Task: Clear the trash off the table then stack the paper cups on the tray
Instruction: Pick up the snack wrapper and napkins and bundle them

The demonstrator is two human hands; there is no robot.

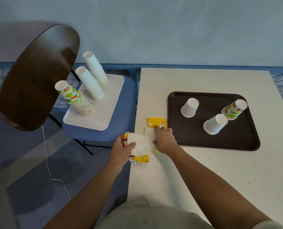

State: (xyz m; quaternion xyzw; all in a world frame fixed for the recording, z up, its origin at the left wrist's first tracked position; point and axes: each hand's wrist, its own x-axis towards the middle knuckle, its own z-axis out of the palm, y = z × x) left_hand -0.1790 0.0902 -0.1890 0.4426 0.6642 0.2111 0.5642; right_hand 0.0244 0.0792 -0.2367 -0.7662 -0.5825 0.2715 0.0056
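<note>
Left grip [123, 150] clutched crumpled trash [140, 146] at the desk [203, 171] edge. Right grip [164, 141], fingers straight, pressed a napkin [149, 134] beside the tray [195, 138].

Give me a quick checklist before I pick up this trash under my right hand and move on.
1. Left hand grips the trash bundle: ok.
2. Right hand has hold of the flat napkin and yellow packet: not ok, fingers only rest on them.
3. Table free of trash: not ok.
4. Bin location: cannot tell, none in view.
5. White cup, second white cup and patterned cup stacked on the tray: not ok, upside down and apart.
</note>
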